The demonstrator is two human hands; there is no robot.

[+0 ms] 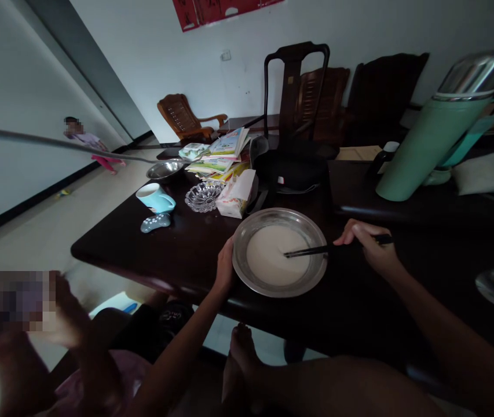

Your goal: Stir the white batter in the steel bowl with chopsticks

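A metal bowl (281,219) stands near the front edge of the dark table, with a milky off-white liquid (268,255) in it. My left hand (224,267) grips the bowl's left side, its fingers partly hidden by the rim. In my right hand (370,243), to the right of the bowl, is a pair of black chopsticks (310,251). They reach over the right rim, and their tips are in the liquid near the middle.
Behind the bowl are a tissue pack (231,200), a glass dish (203,196) and stacked books (224,153). A blue mug (155,198) and game controller (155,223) lie left. A green thermos (433,145) stands back right. One person (16,347) is close at left; another (94,142) is farther off.
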